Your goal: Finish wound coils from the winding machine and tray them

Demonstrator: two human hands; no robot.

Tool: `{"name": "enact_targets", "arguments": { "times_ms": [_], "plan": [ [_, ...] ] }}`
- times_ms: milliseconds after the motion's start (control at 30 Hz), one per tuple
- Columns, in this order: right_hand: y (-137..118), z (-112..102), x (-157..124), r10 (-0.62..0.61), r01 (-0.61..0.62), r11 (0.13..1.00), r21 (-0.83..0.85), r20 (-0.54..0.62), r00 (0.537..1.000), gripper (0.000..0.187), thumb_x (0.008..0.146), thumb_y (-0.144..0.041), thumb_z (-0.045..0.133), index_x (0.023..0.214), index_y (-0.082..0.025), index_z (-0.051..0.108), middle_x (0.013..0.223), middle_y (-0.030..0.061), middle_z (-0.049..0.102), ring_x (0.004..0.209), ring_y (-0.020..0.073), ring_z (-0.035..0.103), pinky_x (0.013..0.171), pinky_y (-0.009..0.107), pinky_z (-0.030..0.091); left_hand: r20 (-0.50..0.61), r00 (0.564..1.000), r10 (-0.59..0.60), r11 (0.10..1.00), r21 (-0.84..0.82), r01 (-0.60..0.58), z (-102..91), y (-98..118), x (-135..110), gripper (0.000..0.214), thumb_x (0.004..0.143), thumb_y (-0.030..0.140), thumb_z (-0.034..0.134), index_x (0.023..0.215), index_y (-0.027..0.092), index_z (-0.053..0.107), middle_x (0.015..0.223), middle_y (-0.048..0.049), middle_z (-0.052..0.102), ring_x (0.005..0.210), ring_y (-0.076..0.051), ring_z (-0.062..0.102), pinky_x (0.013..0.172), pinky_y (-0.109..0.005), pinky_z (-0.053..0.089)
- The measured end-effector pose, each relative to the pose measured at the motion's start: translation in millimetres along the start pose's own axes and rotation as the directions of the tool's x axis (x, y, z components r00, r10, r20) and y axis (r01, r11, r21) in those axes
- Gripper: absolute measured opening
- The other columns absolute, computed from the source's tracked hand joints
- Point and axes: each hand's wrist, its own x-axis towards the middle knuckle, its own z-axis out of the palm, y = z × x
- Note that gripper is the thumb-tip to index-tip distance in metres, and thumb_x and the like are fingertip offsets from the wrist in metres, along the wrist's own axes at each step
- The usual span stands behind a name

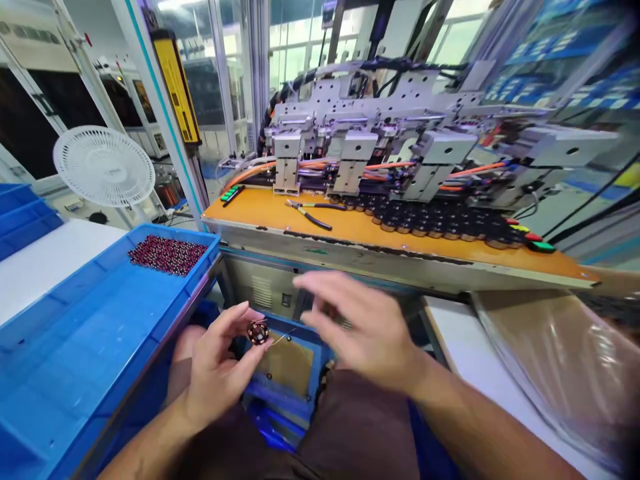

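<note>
My left hand (220, 370) pinches a small round copper-wound coil core (258, 333) between thumb and fingers. Its open centre faces me, and a thin wire (284, 335) sticks out to the right. My right hand (365, 327) is raised to the right of the core, apart from it, blurred, with fingers and thumb spread. A small dark reddish patch shows behind its fingers; I cannot make out what it is. Below both hands, a blue bin (316, 373) holds a piece of cardboard (290, 367) with a few small dark bits on it.
To the left, a blue tray (100, 320) holds many small dark red wound parts (167, 255). Ahead, a machine (350, 147) stands behind an orange worktop (240, 212) bearing pliers (313, 215) and rows of black round parts (430, 217). Plastic-wrapped material (560, 360) lies right; a white fan (105, 167) stands left.
</note>
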Motion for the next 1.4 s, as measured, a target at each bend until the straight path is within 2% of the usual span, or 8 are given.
{"name": "enact_targets", "arguments": {
  "times_ms": [100, 267, 633, 733, 833, 933, 1067, 1400],
  "plan": [
    [-37.7, 2.9, -31.9, -0.015, 0.021, 0.999, -0.026, 0.227, 0.974, 0.015, 0.096, -0.014, 0.053, 0.105, -0.012, 0.065, 0.086, 0.0069, 0.070, 0.073, 0.0157, 0.062, 0.066, 0.028, 0.048, -0.011, 1.000, -0.017, 0.999, -0.039, 0.016, 1.3, 0.1, -5.8, 0.075, 0.074, -0.004, 0.073, 0.137, 0.030, 0.050, 0.109, -0.0015, 0.070, 0.096, -0.012, 0.070, 0.083, -0.021, 0.061],
    [-44.8, 8.5, -49.3, 0.145, -0.177, 0.984, 0.031, 0.445, 0.884, 0.015, 0.097, -0.018, 0.051, 0.095, -0.016, 0.066, 0.077, 0.0031, 0.067, 0.068, 0.0148, 0.061, 0.062, 0.027, 0.042, -0.021, 0.997, -0.068, 0.996, -0.063, 0.067, 5.7, 0.2, -11.6, 0.075, 0.071, -0.003, 0.076, 0.135, 0.029, 0.052, 0.107, -0.0009, 0.070, 0.094, -0.011, 0.071, 0.084, -0.021, 0.061],
    [-49.4, 20.5, -65.9, 0.062, -0.352, 0.835, 0.422, 0.564, 0.824, 0.018, 0.097, -0.019, 0.053, 0.093, -0.018, 0.071, 0.062, -0.0011, 0.062, 0.055, 0.0090, 0.053, 0.055, 0.022, 0.038, 0.006, 0.967, -0.255, 0.951, -0.180, 0.252, -1.1, 4.5, -12.1, 0.068, 0.071, 0.004, 0.080, 0.129, 0.027, 0.054, 0.102, -0.0020, 0.072, 0.084, -0.011, 0.071, 0.077, -0.021, 0.061],
    [-41.4, 22.1, -60.0, 0.252, -0.566, 0.679, 0.467, 0.576, 0.778, 0.012, 0.085, -0.027, 0.073, 0.094, -0.020, 0.071, 0.076, 0.0003, 0.067, 0.068, 0.0110, 0.059, 0.064, 0.022, 0.045, 0.029, 0.978, -0.206, 0.957, -0.202, 0.207, 1.4, 6.8, -13.4, 0.070, 0.072, 0.002, 0.078, 0.131, 0.028, 0.054, 0.105, -0.0029, 0.072, 0.090, -0.013, 0.071, 0.080, -0.021, 0.061],
    [-34.5, 25.5, -50.3, 0.524, -0.719, 0.369, 0.589, 0.508, 0.684, 0.025, 0.072, -0.028, 0.083, 0.087, -0.019, 0.066, 0.081, -0.0001, 0.065, 0.075, 0.0123, 0.059, 0.070, 0.024, 0.048, 0.070, 0.989, -0.132, 0.965, -0.217, 0.144, 6.1, 9.0, -15.1, 0.074, 0.071, -0.001, 0.077, 0.134, 0.030, 0.053, 0.107, -0.0027, 0.070, 0.092, -0.013, 0.072, 0.081, -0.021, 0.061],
    [-35.9, 36.4, -48.7, 0.586, -0.743, 0.097, 0.662, 0.565, 0.580, 0.031, 0.069, -0.034, 0.084, 0.077, -0.018, 0.059, 0.075, -0.0019, 0.058, 0.071, 0.0112, 0.054, 0.065, 0.024, 0.044, 0.124, 0.989, -0.080, 0.963, -0.246, 0.108, 11.2, 10.7, -16.6, 0.076, 0.072, -0.003, 0.074, 0.136, 0.030, 0.051, 0.107, -0.0027, 0.069, 0.091, -0.013, 0.072, 0.081, -0.022, 0.061],
    [-44.1, 53.6, -69.0, 0.663, -0.672, -0.061, 0.738, 0.533, 0.526, 0.034, 0.079, -0.044, 0.076, 0.073, -0.018, 0.055, 0.072, -0.0015, 0.055, 0.069, 0.0111, 0.049, 0.066, 0.025, 0.040, 0.130, 0.981, -0.142, 0.949, -0.265, 0.172, 14.7, 12.6, -18.8, 0.076, 0.073, -0.004, 0.073, 0.136, 0.030, 0.050, 0.108, -0.0031, 0.068, 0.090, -0.012, 0.071, 0.081, -0.022, 0.061],
    [-48.1, 38.0, -65.9, 0.677, -0.712, 0.060, 0.700, 0.495, 0.544, 0.037, 0.078, -0.050, 0.074, 0.078, -0.019, 0.055, 0.078, -0.0002, 0.054, 0.076, 0.0137, 0.051, 0.070, 0.027, 0.042, 0.241, 0.961, -0.136, 0.943, -0.266, 0.200, 16.0, 15.8, -21.6, 0.077, 0.075, -0.005, 0.071, 0.139, 0.032, 0.049, 0.114, -0.0041, 0.072, 0.098, -0.014, 0.071, 0.088, -0.023, 0.060]
  ]
}}
